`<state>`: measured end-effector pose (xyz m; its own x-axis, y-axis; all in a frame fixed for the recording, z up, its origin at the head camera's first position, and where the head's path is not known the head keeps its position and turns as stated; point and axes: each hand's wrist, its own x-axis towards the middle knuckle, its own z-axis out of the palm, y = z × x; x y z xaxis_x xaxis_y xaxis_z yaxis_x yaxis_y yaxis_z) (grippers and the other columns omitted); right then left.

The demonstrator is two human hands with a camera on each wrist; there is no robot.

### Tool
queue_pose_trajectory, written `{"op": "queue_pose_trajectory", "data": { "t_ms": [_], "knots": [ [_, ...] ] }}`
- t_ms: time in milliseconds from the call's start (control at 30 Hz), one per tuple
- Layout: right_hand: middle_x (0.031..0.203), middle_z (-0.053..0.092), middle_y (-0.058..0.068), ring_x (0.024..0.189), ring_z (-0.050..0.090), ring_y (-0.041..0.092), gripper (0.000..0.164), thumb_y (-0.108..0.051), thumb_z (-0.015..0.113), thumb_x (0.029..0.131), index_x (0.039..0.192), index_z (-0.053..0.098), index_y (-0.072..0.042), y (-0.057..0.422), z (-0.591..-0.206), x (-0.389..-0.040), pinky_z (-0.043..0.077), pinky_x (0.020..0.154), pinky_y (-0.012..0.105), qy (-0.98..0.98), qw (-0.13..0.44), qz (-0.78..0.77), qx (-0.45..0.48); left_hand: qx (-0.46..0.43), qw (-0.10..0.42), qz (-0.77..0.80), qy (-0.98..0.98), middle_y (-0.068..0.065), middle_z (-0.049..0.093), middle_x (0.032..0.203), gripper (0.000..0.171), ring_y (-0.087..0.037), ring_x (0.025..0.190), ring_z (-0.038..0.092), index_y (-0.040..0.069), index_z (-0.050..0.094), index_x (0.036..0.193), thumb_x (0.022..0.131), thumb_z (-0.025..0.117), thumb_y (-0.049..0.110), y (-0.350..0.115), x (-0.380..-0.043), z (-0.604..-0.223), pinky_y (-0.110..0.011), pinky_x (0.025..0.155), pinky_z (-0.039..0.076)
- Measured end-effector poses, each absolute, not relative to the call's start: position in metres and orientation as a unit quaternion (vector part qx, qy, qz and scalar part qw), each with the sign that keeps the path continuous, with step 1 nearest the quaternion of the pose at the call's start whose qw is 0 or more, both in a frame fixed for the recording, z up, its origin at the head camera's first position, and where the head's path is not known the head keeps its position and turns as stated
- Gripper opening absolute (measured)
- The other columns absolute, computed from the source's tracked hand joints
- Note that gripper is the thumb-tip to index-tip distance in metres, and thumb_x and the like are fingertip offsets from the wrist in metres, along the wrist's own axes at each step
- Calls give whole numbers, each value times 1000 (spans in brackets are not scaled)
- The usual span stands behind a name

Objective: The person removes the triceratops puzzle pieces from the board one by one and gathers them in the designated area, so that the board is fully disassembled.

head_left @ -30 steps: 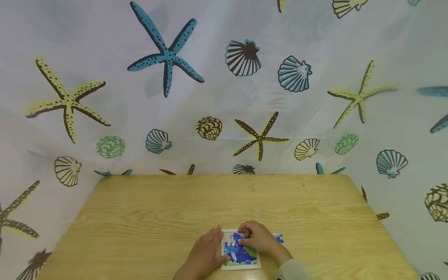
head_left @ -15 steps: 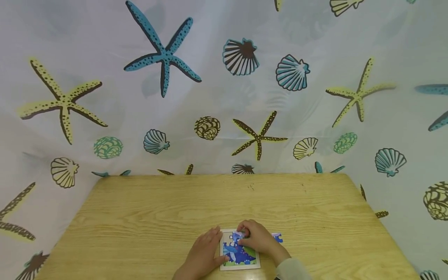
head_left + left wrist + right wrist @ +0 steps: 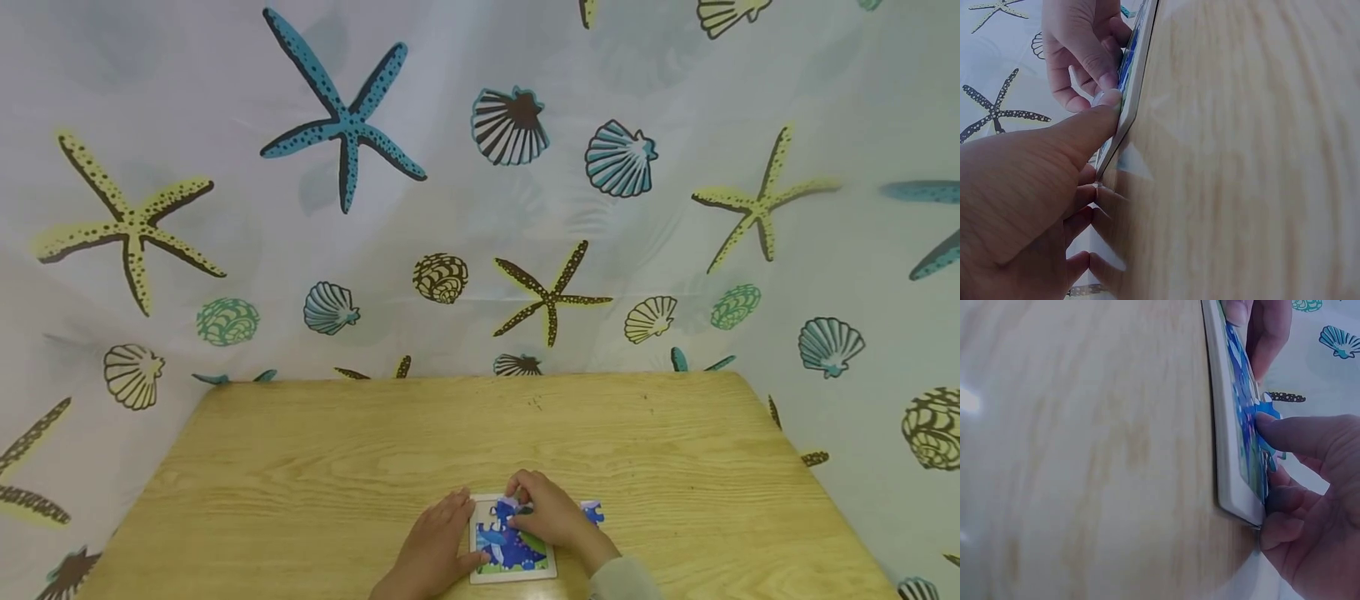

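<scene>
A square jigsaw puzzle tray [image 3: 517,577] with a pale frame and a blue dinosaur picture lies on the table. My left hand [image 3: 431,542] rests along its left edge, fingers fairly straight, with the thumb on the lower left of the picture. In the left wrist view the thumb [image 3: 1094,119] presses on the frame from above. Over the upper part of the tray, my right hand [image 3: 551,512] pinches a blue puzzle piece [image 3: 1269,412] between thumb and fingers. That piece stands tilted up from the picture in the right wrist view. Bare backing shows at the tray's upper left.
Another blue and purple puzzle piece [image 3: 592,510] lies on the table just right of the tray, partly behind my right wrist. The wood-grain table [image 3: 337,450] stretches to a white cloth [image 3: 420,208] printed with starfish and shells, hanging at the back and sides.
The head view has shifted slightly. Both hands keep nearly the same place on the tray; the right hand still pinches the puzzle piece over its upper part.
</scene>
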<state>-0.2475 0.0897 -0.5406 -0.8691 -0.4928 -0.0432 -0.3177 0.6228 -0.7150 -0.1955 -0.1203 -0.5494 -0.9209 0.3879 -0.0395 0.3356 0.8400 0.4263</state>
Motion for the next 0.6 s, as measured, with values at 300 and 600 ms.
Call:
{"op": "queue_pose_trajectory", "data": {
  "t_ms": [300, 600],
  "knots": [
    [80, 51, -4, 69, 47, 8, 14, -4, 63, 88, 98, 57, -12, 93, -547, -248, 41, 62, 22, 867, 109, -440, -205, 187, 68, 208, 958, -16, 38, 147, 76, -36, 134, 35, 1, 46, 136, 81, 69, 49, -120, -198, -554, -56, 105, 31],
    [84, 57, -2, 75, 50, 11, 6, -13, 63, 91, 94, 63, -7, 99, -539, -248, 45, 64, 21, 844, 118, -500, -157, 173, 81, 200, 961, -15, 37, 148, 79, -34, 135, 34, 2, 46, 137, 80, 68, 52, -119, -202, -558, -55, 107, 29]
  ]
}}
